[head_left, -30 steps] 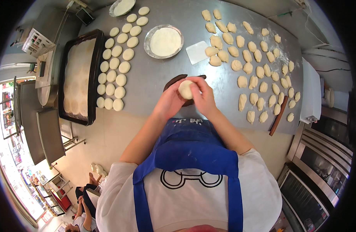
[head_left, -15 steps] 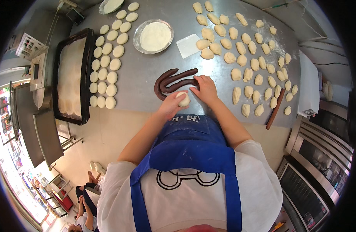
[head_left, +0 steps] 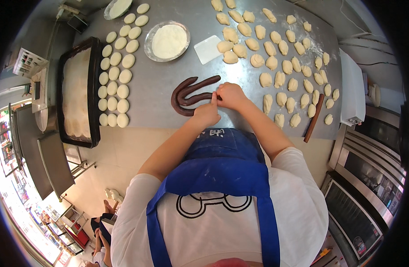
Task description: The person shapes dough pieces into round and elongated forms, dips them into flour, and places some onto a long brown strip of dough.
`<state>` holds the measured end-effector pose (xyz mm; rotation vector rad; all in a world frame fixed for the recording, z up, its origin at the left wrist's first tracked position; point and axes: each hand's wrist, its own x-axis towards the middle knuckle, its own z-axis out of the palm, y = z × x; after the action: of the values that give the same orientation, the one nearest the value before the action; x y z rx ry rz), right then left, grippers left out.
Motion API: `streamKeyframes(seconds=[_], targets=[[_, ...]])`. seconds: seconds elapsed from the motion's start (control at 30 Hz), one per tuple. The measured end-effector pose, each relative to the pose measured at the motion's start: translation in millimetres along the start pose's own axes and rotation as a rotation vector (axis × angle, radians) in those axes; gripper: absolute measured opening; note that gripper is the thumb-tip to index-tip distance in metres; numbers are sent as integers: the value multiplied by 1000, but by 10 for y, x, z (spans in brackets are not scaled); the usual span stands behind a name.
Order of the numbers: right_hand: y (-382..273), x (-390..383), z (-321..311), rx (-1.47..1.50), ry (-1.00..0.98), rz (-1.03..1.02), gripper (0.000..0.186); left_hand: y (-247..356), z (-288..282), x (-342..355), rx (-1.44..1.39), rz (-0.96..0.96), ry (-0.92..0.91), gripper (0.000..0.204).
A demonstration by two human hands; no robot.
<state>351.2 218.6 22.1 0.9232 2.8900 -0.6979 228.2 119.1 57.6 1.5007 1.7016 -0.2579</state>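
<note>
A dark brown paste rope, smooth and folded into a bent loop, lies on the metal table in front of me. My right hand is closed at the rope's right end, thumb and fingers pinched round it. Beside it, my left hand stretches its index finger up to that same end, touching near the right hand's fingertips. The left hand's other fingers are curled, and what lies in its palm is hidden from view. No dough piece shows between the hands.
Rows of round white dough pieces line the left, beside a black-rimmed baking tray. A metal bowl of flour and a white scraper lie beyond the rope. Many dough lumps and a brown rolling pin occupy the right.
My left hand has moved right and slightly up to the rope's end. The round dough piece seen in it earlier is out of sight. My right hand has closed more tightly.
</note>
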Motion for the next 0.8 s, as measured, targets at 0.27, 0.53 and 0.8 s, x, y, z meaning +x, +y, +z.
streamKeyframes(seconds=[0.27, 0.53, 0.8], targets=[[123, -477, -149, 1701, 52, 697, 31, -389, 58, -196, -1313, 125, -103, 41], [-488, -273, -360, 2151, 179, 927, 20, -534, 33, -725, -2216, -41, -99, 28], [-495, -148, -363, 2297, 159, 751, 38, -223, -143, -966, -2092, -21, -7, 27]])
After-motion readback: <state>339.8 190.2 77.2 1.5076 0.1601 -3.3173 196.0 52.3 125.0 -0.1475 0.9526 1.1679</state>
